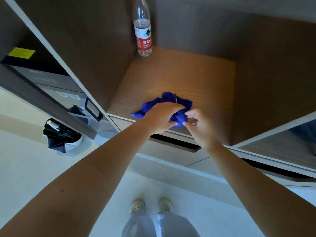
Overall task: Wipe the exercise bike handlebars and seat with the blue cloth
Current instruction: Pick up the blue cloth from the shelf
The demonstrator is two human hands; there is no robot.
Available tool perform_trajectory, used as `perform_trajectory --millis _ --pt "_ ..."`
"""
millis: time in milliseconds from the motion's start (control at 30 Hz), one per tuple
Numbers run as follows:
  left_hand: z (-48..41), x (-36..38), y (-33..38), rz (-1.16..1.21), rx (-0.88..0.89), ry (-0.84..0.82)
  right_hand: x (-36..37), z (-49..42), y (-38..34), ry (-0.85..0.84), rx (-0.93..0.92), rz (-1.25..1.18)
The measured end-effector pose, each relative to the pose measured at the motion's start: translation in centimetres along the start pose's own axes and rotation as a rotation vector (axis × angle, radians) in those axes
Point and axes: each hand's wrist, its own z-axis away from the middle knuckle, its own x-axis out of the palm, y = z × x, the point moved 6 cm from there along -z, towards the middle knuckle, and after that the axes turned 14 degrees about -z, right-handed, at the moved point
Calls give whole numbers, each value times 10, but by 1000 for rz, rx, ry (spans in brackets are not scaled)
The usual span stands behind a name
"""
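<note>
A crumpled blue cloth (171, 101) lies near the front edge of a wooden shelf (196, 79) inside an open cabinet niche. My left hand (162, 117) rests on top of the cloth, its fingers curled over it and thumb under the near edge. My right hand (198, 125) pinches the cloth's near right corner between thumb and fingertips. Much of the cloth is hidden under the hands. No exercise bike, handlebars or seat are in view.
A clear water bottle (143, 31) with a red label stands upright in the shelf's back left corner. Dark cabinet walls enclose the niche. A drawer (171, 149) sits below the shelf. A bin with a dark bag (59, 134) stands on the floor at left.
</note>
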Motion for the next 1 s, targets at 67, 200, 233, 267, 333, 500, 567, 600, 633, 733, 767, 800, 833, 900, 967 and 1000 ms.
perform_trajectory --millis 67,200,233,267,333,500,567,600,633,733,767,800,833,900,967,1000 --pt "-1 -1 -4 25 -47 1 0 1 2 -10 8 -15" --pt "1 1 -6 42 -97 -5 0 -1 5 -86 -26 -22" --pt "1 1 -6 31 -98 -6 0 -2 4 -114 -58 3" --pt "2 1 -5 8 -92 -6 1 -3 2 -148 -117 50" --pt "7 1 -5 -28 -69 24 7 -4 -2 -220 -282 236" --pt "29 -14 -5 -100 8 188 15 -7 -5 -207 -421 481" --pt "42 -18 -8 -113 38 224 13 -9 -10 -150 -453 564" --pt "48 -19 -10 -122 42 228 13 -10 -12 -143 -468 588" --pt "55 -19 -12 -139 35 223 14 -11 -14 -162 -482 598" --pt "71 -21 -16 -212 -31 216 24 -9 -11 -295 -452 542" --pt "76 -24 -17 -246 -57 223 26 -8 -8 -314 -420 515" --pt "79 -25 -19 -280 -83 229 26 -8 -6 -307 -400 496" --pt "83 -26 -20 -310 -107 225 26 -8 -4 -287 -394 479" --pt "90 -24 -24 -336 -158 194 24 -9 -3 -248 -379 454" --pt "97 -21 -31 -281 -242 156 24 -12 -5 -221 -371 499" --pt "101 -20 -33 -235 -285 143 25 -13 -6 -202 -378 531"
